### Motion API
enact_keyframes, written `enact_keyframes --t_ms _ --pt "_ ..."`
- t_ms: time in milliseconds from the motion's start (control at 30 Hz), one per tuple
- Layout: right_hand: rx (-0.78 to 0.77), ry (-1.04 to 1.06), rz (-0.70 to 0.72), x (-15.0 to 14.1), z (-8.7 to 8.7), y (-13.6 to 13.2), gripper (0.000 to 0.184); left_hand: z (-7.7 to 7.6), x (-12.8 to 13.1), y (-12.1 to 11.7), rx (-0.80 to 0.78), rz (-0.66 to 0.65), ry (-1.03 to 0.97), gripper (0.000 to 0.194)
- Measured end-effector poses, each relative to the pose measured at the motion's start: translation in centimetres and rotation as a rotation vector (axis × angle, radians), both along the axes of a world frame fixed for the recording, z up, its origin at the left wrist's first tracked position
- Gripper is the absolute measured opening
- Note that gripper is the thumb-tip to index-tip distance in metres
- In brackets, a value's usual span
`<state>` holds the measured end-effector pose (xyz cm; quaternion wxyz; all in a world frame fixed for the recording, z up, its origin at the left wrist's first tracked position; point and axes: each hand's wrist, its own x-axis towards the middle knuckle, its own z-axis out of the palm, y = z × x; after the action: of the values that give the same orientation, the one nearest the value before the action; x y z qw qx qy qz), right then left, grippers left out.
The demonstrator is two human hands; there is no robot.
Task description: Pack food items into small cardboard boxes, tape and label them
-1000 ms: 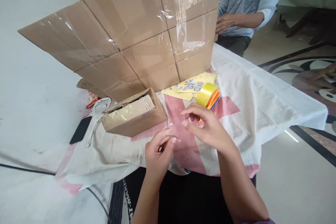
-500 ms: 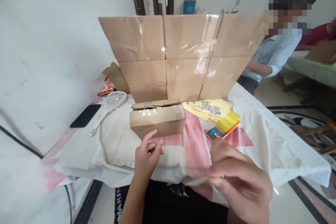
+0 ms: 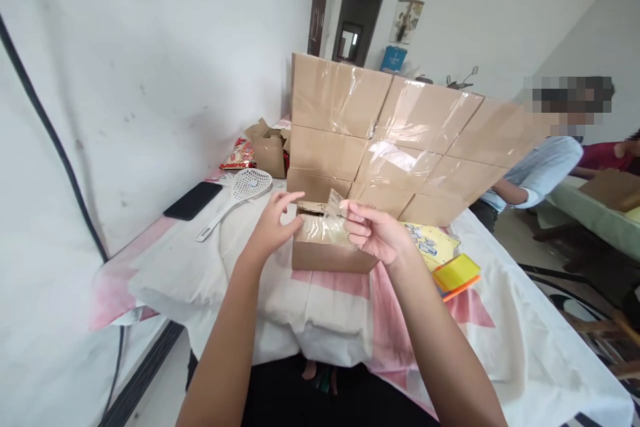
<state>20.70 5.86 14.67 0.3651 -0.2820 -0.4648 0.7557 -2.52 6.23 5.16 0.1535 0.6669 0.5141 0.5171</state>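
Observation:
A small brown cardboard box with shiny tape on its top lies on the table in front of me. Above its top, my right hand pinches a small clear plastic piece between thumb and fingers; whether it is tape or film I cannot tell. My left hand is at the box's left end, thumb and forefinger spread apart with nothing between them. Its thumb tip is close to the box edge; contact is unclear. Right of the box lie yellow printed sheets and a yellow and orange pad.
A tall taped cardboard panel stands behind the box. To the left are a white slotted skimmer, a black phone, a red packet and an opened carton. A person in a light shirt is beyond the panel.
My right hand has moved forward and left, bringing the clear piece over the box. My left hand has moved up to the box's left end. The view has shifted and tilted.

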Motion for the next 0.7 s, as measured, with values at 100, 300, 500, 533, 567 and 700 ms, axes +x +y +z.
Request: enact_keyframes --t_ms 100,300,500,533,567,700 --pt "0.093 -0.14 0.029 -1.8 -0.2 1.6 0.025 -1.8 -0.2 0.9 -0.033 0.1 0.108 0.03" --pt "0.546 -0.298 -0.029 -3.7 -0.8 3.7 0.013 -5.4 -0.8 0.2 -0.1 0.1 -0.032 0.039" --pt "0.249 -0.137 -0.143 -3.9 -2.8 6.3 0.024 -5.7 0.2 0.5 -0.091 0.037 -0.102 0.047" --pt "0.308 -0.117 -0.16 -3.7 -2.9 6.3 0.023 -5.7 0.5 0.6 -0.084 0.018 -0.111 0.047" --pt "0.386 -0.089 -0.171 -3.6 -2.9 6.1 0.021 -5.8 0.8 0.6 -0.078 -0.002 -0.12 0.048" --pt "0.632 -0.117 -0.091 -3.4 -2.3 5.1 0.022 -6.0 1.4 0.5 -0.074 -0.036 -0.136 0.049"
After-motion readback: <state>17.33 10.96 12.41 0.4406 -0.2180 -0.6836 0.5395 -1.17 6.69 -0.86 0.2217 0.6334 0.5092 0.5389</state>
